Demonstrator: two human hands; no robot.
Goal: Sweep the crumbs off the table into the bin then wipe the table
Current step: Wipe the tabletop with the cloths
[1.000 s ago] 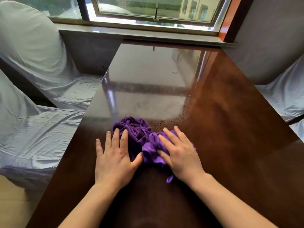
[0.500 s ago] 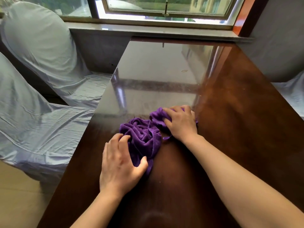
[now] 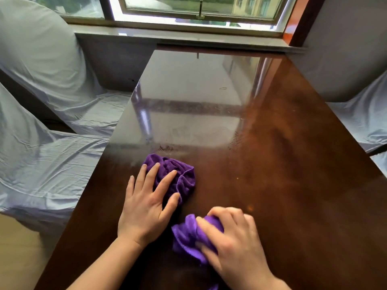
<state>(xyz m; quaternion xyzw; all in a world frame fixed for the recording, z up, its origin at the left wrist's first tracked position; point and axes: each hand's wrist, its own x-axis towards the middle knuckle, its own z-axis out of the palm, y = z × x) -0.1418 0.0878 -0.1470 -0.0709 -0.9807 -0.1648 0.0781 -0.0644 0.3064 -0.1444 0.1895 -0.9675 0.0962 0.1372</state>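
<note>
Dark glossy brown wooden desk (image 3: 282,164), far half mirroring the window, smeared film across its middle, bunched purple microfibre cloth (image 3: 178,176) lying near the left edge, second purple bunch (image 3: 188,235) closer in, few pale specks (image 3: 250,207) at right.

A dark glossy wooden tabletop (image 3: 282,164) runs toward a window (image 3: 199,9) at 12 o'clock. The left hand (image 3: 146,204) lies flat, fingers spread, pressing the near edge of a bunched purple cloth (image 3: 178,174). At 5 o'clock from it, the right hand (image 3: 234,243), blurred, has a closed grip on another purple bunch (image 3: 188,235). Chairs in pale covers (image 3: 41,70) stand at 9 and 3 o'clock.
</note>
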